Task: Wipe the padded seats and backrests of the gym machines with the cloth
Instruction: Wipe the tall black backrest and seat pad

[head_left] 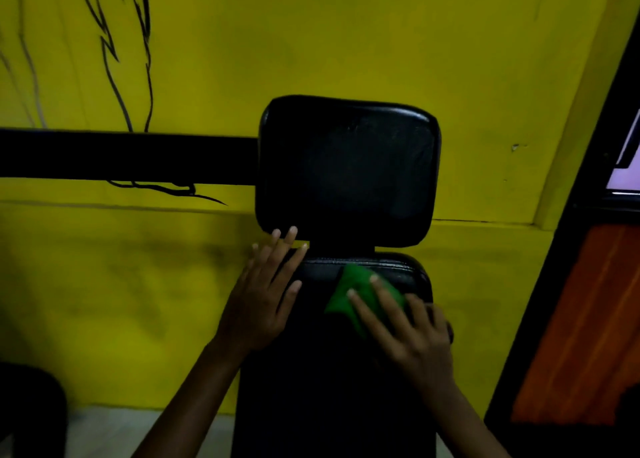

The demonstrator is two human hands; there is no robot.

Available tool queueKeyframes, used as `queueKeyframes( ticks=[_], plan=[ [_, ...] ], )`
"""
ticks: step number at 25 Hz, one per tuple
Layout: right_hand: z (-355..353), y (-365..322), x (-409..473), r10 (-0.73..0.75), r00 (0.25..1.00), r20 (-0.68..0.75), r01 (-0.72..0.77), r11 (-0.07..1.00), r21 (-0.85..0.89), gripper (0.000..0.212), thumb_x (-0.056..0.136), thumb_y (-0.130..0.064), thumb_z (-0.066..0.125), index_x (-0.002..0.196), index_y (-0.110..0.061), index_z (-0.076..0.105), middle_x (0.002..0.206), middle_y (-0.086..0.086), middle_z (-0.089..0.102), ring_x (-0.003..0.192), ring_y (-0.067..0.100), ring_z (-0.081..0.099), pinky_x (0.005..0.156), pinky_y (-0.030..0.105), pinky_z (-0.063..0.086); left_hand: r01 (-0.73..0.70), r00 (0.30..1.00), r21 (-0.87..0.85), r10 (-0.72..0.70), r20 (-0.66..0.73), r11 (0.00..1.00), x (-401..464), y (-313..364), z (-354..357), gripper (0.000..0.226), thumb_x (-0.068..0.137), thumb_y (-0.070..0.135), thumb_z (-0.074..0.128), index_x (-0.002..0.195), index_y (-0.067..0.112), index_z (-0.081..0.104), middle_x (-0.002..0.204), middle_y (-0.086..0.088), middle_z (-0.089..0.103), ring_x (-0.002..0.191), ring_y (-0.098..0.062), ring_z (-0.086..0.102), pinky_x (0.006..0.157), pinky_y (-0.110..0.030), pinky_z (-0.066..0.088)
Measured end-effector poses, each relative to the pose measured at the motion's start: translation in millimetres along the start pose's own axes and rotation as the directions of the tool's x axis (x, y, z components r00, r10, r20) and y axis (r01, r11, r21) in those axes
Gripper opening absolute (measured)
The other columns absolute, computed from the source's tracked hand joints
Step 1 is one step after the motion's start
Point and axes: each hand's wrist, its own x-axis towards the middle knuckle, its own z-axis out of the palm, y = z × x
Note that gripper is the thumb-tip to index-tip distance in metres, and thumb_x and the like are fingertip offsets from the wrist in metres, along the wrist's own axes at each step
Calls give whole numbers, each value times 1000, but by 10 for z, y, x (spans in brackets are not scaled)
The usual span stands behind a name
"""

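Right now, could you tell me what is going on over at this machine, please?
A person is wiping a black padded gym machine that stands against a yellow wall. The right hand presses a green cloth flat against the top of the long lower pad, fingers straight. The left hand rests open on that pad's upper left edge, its fingertips reaching the bottom corner of the squarish upper pad. The cloth is not touching the upper pad.

A crumpled green cloth (360, 293) lies near the top of the black padded backrest (329, 371) — below the square headrest pad (348, 170).
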Motion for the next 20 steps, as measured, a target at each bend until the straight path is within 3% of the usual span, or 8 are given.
queueKeyframes(
  ticks=[2,3,5,7,11,15,18,20],
  plan=[
    [-29,-73,165,367,930,35,-367,930,24,56,85,-46,45,137,-26,48,139,10,49,93,34,47,69,39,37,75,997,-114,-73,20,991,-181,-49,-24,51,100,28,34,148,14,29,159,-1,15,147,-21,12,112,-46,27],
    [-32,-157,199,420,907,40,-421,906,41,61,81,-47,47,138,-26,48,140,10,49,94,34,47,70,40,37,102,995,-144,-100,26,984,-231,-49,-39,51,100,27,34,149,14,27,159,0,14,147,-20,12,110,-47,31],
    [4,-300,119,141,990,19,-141,989,39,59,84,-48,49,138,-27,48,143,10,44,95,34,48,72,41,37,111,994,-169,-106,39,979,-260,-49,-62,51,101,26,34,149,14,26,160,1,13,147,-19,11,106,-50,37],
    [20,-257,78,-146,989,18,145,988,48,55,87,-47,49,138,-28,47,145,8,43,93,33,50,72,40,37,77,996,-175,-69,53,981,-247,-79,-84,50,100,23,33,149,14,26,159,2,14,147,-18,11,104,-51,39],
    [34,-397,247,251,968,22,-252,960,120,57,82,-43,51,137,-28,48,143,8,46,95,33,46,72,40,35,73,996,-182,-61,67,981,-233,-93,-143,51,100,20,33,150,15,25,159,3,15,147,-16,12,107,-50,36],
    [49,-521,128,-277,961,-10,276,955,105,46,92,-41,42,137,-28,47,145,6,40,96,34,48,76,40,35,74,992,-272,-44,118,959,-238,-187,-200,52,100,18,33,150,15,23,159,6,15,146,-14,13,112,-45,26],
    [69,-543,289,29,999,21,-32,989,147,51,87,-45,47,136,-30,48,143,7,47,95,33,47,75,39,35,130,985,-392,-74,154,911,-245,-275,-299,48,101,18,32,149,17,26,157,9,22,145,-11,17,114,-41,24],
    [110,-731,227,-45,999,0,45,988,149,50,88,-42,48,136,-29,48,144,8,44,95,33,46,75,39,34,151,983,-429,-88,163,890,-248,-281,-339,47,102,17,32,148,18,29,156,9,25,145,-11,19,114,-41,24]
  ],
)
